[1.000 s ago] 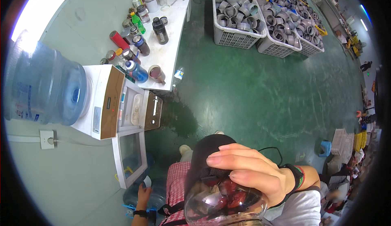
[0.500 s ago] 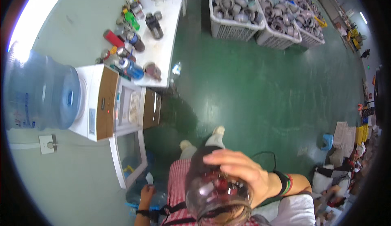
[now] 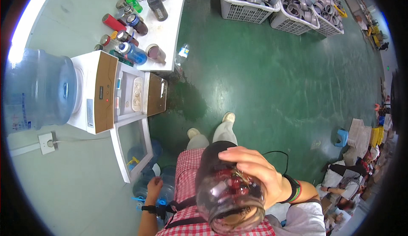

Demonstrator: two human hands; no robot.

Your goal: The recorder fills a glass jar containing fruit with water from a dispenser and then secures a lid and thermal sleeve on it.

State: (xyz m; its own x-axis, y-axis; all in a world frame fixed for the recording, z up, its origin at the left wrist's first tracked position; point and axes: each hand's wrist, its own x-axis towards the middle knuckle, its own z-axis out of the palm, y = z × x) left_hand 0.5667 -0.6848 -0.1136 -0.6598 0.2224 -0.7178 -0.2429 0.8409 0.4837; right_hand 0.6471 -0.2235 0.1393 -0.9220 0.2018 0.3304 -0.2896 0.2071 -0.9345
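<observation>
My right hand [image 3: 257, 172] is wrapped around a dark, see-through glass jar [image 3: 225, 193] held close under the camera, with reddish bits inside it. A dark band with coloured stripes sits on that wrist. My left hand [image 3: 154, 186] hangs low at my side with its fingers loose, holding nothing, just above blue water jugs [image 3: 144, 189] on the floor. My checked red shirt and two light shoes [image 3: 228, 117] show below.
A white and brown water dispenser [image 3: 108, 91] with a blue jug [image 3: 40, 87] stands at left. Behind it is a white table [image 3: 170, 28] with several bottles and flasks. Crates of metal parts [image 3: 250, 0] sit at the back. A wet patch darkens the green floor. People sit at right near a blue stool [image 3: 341, 137].
The jar in my right hand has swung lower and nearer to the camera. The view has tipped down, so my legs and shoes now show.
</observation>
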